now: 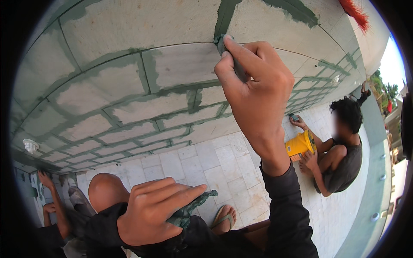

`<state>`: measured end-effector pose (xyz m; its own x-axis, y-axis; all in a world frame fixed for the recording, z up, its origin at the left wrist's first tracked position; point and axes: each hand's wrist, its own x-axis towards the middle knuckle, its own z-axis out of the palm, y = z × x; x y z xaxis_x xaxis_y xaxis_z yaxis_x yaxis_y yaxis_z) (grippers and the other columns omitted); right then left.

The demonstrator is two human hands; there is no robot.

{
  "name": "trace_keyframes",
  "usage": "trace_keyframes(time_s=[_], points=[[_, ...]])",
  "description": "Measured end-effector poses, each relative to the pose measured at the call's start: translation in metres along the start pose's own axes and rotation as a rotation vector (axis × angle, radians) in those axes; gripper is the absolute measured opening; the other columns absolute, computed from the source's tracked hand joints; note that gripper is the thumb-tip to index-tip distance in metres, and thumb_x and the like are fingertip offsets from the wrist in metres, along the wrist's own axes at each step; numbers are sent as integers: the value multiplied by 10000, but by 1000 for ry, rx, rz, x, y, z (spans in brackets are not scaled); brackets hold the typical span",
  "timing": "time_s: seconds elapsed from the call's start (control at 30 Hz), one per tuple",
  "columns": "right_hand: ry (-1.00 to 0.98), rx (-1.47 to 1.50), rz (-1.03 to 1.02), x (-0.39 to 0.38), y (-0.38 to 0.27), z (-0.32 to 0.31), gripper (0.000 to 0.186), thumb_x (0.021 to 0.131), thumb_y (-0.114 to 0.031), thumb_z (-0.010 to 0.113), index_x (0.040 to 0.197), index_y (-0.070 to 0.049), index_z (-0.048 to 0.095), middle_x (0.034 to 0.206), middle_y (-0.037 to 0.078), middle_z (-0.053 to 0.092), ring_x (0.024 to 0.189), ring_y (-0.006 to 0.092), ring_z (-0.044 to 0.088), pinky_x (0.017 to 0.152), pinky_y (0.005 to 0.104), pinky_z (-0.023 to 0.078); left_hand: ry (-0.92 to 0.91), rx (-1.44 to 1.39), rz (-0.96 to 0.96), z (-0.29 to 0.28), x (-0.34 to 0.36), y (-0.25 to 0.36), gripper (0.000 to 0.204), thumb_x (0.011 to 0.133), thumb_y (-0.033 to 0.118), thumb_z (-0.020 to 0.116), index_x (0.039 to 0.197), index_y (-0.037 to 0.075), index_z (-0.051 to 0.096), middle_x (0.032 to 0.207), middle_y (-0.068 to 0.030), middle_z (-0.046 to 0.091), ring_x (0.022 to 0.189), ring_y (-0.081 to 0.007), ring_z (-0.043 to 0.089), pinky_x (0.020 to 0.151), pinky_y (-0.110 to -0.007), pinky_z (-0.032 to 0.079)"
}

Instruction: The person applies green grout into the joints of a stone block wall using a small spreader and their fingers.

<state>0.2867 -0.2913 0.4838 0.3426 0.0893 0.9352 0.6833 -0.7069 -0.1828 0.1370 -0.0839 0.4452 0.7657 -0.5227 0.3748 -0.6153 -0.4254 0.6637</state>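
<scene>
My right hand [254,90] is raised to the pale tiled wall [185,64], pinching a small flat tool [238,69] smeared with dark green paste at a joint between tiles, partly hidden by my fingers. Green paste lines many of the joints and spreads unevenly onto the tile faces. Lower down, my left hand [150,210] holds a lumpy mass of the same green paste [195,206], its fingers curled over it.
A crouching co-worker [348,167] on the right holds a yellow bucket [297,146]; another person's arm [58,206] reaches in at left. Wall fixtures [31,145], red bristles [357,15] at top right, my sandalled foot [226,217] on the pale tiled floor [219,172].
</scene>
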Motion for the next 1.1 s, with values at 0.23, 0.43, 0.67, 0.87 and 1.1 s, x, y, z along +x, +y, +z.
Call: trace_keyframes(time_s=[0.23, 0.43, 0.67, 0.87, 1.1], points=[[111, 19, -80, 5, 11, -11, 272, 846, 23, 781, 1114, -20, 797, 883, 110, 680, 653, 213, 633, 592, 320, 503, 4, -6, 9, -1, -1, 2, 585, 602, -125, 751, 1175, -15, 780, 888, -140, 770, 698, -245, 697, 615, -317, 546], [159, 15, -74, -24, 16, 16, 350, 847, 37, 833, 1189, -35, 813, 947, 83, 729, 680, 118, 639, 623, 231, 497, 18, -13, 9, -4, -5, 1, 603, 589, -121, 766, 1183, -15, 782, 897, -144, 775, 709, -241, 707, 612, -312, 550], [208, -47, -112, -31, 19, 41, 340, 817, 52, 846, 1148, -25, 820, 907, 64, 681, 656, 104, 598, 578, 223, 467, -4, -11, -12, -7, -4, -3, 597, 583, -120, 766, 1172, -21, 784, 900, -147, 778, 712, -238, 715, 609, -314, 553], [91, 37, 41, -31, 7, 22, 287, 794, 33, 812, 1079, -5, 793, 886, 87, 643, 628, 189, 609, 551, 306, 485, -13, -18, 8, -7, -6, -8, 670, 564, -15, 774, 1233, -32, 756, 920, -140, 746, 717, -257, 687, 635, -351, 570], [131, 24, -44, 8, 2, 5, 268, 825, -22, 776, 1090, -16, 812, 812, 86, 650, 638, 155, 570, 572, 293, 456, -40, -22, -22, -7, -6, -8, 614, 604, -32, 778, 1218, -30, 760, 910, -130, 749, 711, -242, 690, 625, -337, 562]])
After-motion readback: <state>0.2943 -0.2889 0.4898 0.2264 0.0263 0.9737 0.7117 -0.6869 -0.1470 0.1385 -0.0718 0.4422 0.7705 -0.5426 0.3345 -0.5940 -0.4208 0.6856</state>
